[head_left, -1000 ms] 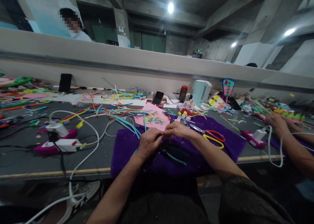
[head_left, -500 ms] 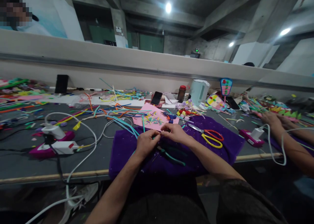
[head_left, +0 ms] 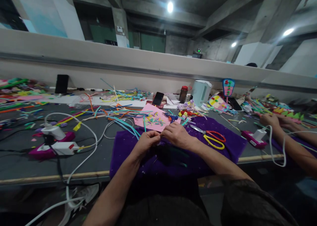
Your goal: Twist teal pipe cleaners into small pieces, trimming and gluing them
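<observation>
My left hand [head_left: 146,142] and right hand [head_left: 176,135] meet over the purple cloth [head_left: 128,153], fingers pinched together, probably on a small strip; cloth catches scraps.

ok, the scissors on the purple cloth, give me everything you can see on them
The scissors lie flat on the purple cloth, just right of the person's right hand, not touching it. One handle loop is red, the other yellow, plastic by the look; the metal blades look closed and point left and away towards the pink sheet. Nothing rests on them; small pale scraps dot the cloth around. The right forearm passes close below the handles.
</observation>
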A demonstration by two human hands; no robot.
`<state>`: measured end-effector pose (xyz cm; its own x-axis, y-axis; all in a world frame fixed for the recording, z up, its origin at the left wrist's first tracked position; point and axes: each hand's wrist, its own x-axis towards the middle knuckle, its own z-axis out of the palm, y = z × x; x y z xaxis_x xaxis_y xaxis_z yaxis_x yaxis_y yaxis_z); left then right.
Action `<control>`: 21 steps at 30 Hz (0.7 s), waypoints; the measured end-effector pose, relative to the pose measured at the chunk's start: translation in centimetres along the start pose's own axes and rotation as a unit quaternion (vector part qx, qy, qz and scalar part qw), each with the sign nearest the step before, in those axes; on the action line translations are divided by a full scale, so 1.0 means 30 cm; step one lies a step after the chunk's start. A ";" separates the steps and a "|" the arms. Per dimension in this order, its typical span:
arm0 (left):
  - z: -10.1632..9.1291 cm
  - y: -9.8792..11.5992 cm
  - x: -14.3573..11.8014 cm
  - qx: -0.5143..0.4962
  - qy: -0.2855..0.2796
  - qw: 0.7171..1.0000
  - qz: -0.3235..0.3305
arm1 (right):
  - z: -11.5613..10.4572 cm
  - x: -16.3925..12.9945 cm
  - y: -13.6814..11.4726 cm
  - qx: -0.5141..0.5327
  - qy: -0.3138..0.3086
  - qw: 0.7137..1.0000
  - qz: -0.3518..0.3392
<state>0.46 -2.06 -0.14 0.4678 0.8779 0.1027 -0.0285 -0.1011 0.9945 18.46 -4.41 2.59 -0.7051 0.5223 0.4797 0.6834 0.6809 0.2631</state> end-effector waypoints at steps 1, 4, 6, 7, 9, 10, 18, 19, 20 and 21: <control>-0.002 -0.002 0.001 0.009 0.002 1.000 0.007 | -0.006 0.003 -0.003 -0.001 -0.007 1.000 0.004; -0.004 -0.008 0.002 0.089 0.014 0.994 0.059 | -0.026 0.017 -0.007 0.023 -0.044 0.998 0.038; -0.001 -0.013 -0.001 0.211 0.035 0.966 0.143 | -0.042 0.030 0.003 0.072 -0.099 0.989 0.081; 0.003 -0.016 -0.004 0.285 0.044 0.937 0.196 | -0.048 0.036 0.013 0.109 -0.141 0.978 0.105; 0.011 -0.022 -0.011 0.417 0.054 0.858 0.296 | -0.052 0.046 0.043 0.225 -0.233 0.935 0.145; 0.015 -0.025 -0.015 0.464 0.055 0.819 0.333 | -0.049 0.049 0.061 0.299 -0.273 0.900 0.160; 0.023 -0.038 -0.026 0.478 0.110 0.798 0.349 | 0.017 0.046 0.116 0.582 -0.281 0.732 0.214; 0.023 -0.040 -0.025 0.459 0.113 0.818 0.327 | 0.019 0.045 0.111 0.570 -0.273 0.744 0.216; 0.024 -0.041 -0.024 0.438 0.114 0.838 0.304 | 0.020 0.043 0.106 0.552 -0.264 0.760 0.218; 0.024 -0.043 -0.022 0.413 0.113 0.862 0.273 | 0.019 0.040 0.102 0.527 -0.250 0.783 0.218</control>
<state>0.81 -2.84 -1.49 0.3971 0.6532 0.6447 0.4922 -0.7445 0.4512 19.60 -1.41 3.49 -0.6147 0.7788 -0.1247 0.5293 0.2902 -0.7972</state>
